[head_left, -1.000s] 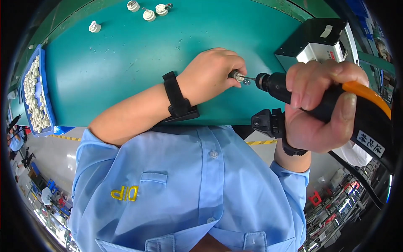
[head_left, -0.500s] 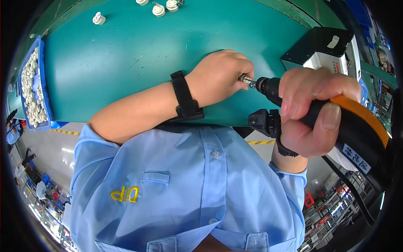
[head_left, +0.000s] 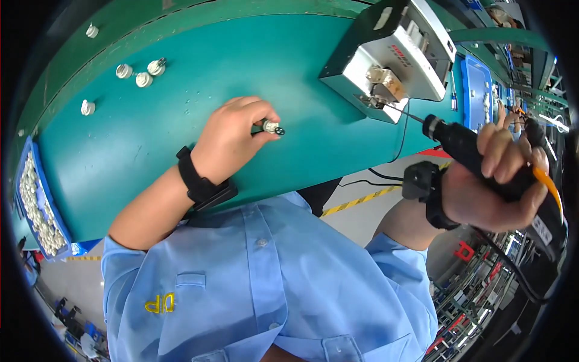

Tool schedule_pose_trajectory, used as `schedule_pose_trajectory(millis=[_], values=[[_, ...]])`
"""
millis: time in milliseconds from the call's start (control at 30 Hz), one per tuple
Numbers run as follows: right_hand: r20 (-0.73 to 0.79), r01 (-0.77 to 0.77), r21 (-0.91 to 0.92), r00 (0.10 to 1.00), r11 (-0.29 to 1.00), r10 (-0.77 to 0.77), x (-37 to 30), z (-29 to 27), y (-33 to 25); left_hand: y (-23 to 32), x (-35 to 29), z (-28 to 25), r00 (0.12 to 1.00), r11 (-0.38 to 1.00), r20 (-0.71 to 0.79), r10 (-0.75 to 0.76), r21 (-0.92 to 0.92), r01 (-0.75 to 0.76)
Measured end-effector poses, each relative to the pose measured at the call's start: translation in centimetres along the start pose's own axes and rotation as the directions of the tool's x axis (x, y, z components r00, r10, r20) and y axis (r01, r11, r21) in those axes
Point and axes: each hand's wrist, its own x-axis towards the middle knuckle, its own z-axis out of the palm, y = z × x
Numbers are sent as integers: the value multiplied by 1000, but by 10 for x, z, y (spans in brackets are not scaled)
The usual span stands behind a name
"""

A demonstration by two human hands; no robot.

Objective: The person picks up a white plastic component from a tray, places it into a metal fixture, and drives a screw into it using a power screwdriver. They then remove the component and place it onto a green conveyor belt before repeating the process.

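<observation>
My left hand [head_left: 231,137] pinches a small white round fitting with dark metal pieces [head_left: 271,127] between thumb and fingers, just above the green table. On the right, my right hand [head_left: 497,172] wraps round a black electric screwdriver [head_left: 459,143] with an orange part and a cable. Its thin bit points left to the front opening of a black and silver screw feeder [head_left: 351,81]. Whether the bit tip touches the feeder, and whether a screw is on it, I cannot tell.
Several similar white fittings [head_left: 143,79] stand at the far left of the table [head_left: 199,72]. A blue bin [head_left: 43,188] full of white pieces sits at the left edge. Another blue bin [head_left: 472,72] is beyond the feeder, near other people's hands. The screwdriver's cable [head_left: 509,271] hangs down at right.
The screwdriver bit has left the fitting in my left hand and is now at the feeder. My view has turned right, showing more of the feeder; the left hand still holds the fitting.
</observation>
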Motion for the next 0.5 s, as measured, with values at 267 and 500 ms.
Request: schedule_pose_trajectory(millis=[267,500], values=[[103,-75,-24,992,997,77,-1,-15,37,9,5,-1,998,998,23,-60,15,60],[639,-233,116,761,965,107,29,-17,39,8,3,-1,999,999,7,-49,20,49]])
